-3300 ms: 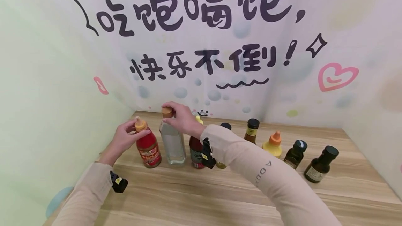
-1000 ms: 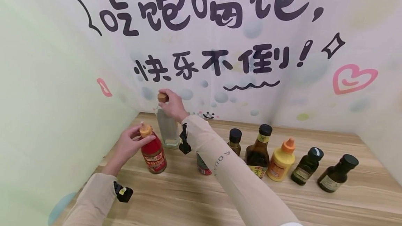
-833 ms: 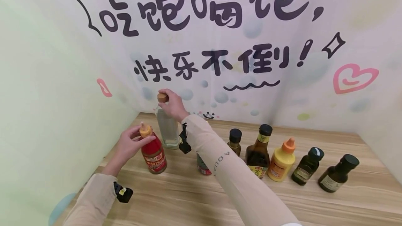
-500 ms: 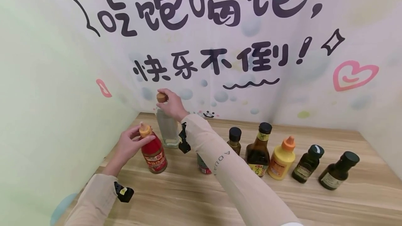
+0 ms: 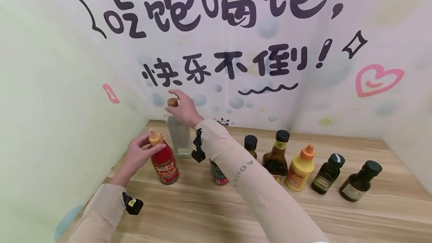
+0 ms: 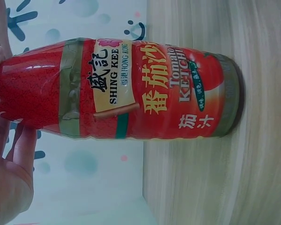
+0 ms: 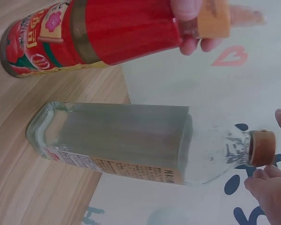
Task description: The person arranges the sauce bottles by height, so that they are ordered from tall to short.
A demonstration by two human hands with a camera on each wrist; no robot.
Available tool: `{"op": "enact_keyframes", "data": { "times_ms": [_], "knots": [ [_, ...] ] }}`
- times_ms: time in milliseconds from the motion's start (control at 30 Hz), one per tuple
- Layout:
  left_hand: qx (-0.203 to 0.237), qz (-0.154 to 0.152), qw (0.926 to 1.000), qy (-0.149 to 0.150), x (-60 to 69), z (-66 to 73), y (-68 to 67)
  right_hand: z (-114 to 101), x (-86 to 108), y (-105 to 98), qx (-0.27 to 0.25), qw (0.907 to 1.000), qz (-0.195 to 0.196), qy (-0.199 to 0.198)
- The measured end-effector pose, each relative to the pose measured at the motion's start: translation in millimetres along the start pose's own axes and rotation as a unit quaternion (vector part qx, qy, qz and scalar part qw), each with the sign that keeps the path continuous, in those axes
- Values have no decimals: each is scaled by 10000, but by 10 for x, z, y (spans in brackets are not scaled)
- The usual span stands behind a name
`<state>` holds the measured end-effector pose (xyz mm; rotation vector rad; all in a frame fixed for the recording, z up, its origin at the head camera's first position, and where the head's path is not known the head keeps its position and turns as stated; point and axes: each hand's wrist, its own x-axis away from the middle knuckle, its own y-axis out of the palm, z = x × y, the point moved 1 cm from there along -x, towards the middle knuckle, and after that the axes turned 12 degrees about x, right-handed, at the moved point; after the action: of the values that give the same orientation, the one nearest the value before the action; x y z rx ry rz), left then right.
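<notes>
My left hand point(image 5: 137, 153) grips a red tomato ketchup bottle point(image 5: 165, 165) round its orange-capped neck. The bottle stands upright on the wooden table point(image 5: 189, 213), and its label faces out in the left wrist view. Behind it, slightly to the right, a tall clear glass bottle point(image 5: 180, 138) of colourless liquid stands upright. Its brown cap point(image 7: 263, 148) sits between the spread thumb and fingers of my right hand point(image 5: 186, 110). In the right wrist view the fingers stand off the cap; the thumb is close to it, and I cannot tell whether it touches.
A dark-labelled bottle point(image 5: 219, 173) is partly hidden under my right sleeve. Further right stand a black-capped bottle point(image 5: 250, 145), a tall brown sauce bottle point(image 5: 275, 160), a yellow squeeze bottle point(image 5: 299, 171) and two dark small bottles point(image 5: 325, 177). A printed curtain point(image 5: 216, 119) hangs behind.
My right hand moved the clear bottle back, away from the front row; now its fingers have spread off the cap. My left hand keeps holding the ketchup bottle.
</notes>
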<state>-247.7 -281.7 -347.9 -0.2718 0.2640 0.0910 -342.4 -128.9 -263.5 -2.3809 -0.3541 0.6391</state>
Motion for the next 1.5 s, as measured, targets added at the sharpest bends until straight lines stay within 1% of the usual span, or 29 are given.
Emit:
{"op": "enact_keyframes", "data": {
  "times_ms": [133,367,533,700,833,1033,1267,1500],
  "knots": [
    [-12,6,10000,-18,14,6,-13,-86,25,-85,4,9999,-97,-132],
    [-70,-24,10000,31,5,7,-4,-225,90,-289,-358,9986,-315,-247],
    [-61,-36,10000,22,2,3,5,-284,177,-432,-613,9943,-784,-390],
    [-71,-55,10000,-32,11,7,8,-293,276,-571,-429,9887,-1259,-697],
    [-85,-49,9999,-37,10,6,7,-263,366,-707,-203,9854,-1446,-872],
    [-168,-4,9999,37,7,5,5,-190,514,-917,-137,9829,-1518,-1036],
    [-89,-40,10000,-11,26,1,0,-55,655,-1096,-107,9824,-1586,-985],
    [-25,-76,9999,-109,29,10,4,125,794,-1298,-117,9834,-1562,-911]
  ]
}}
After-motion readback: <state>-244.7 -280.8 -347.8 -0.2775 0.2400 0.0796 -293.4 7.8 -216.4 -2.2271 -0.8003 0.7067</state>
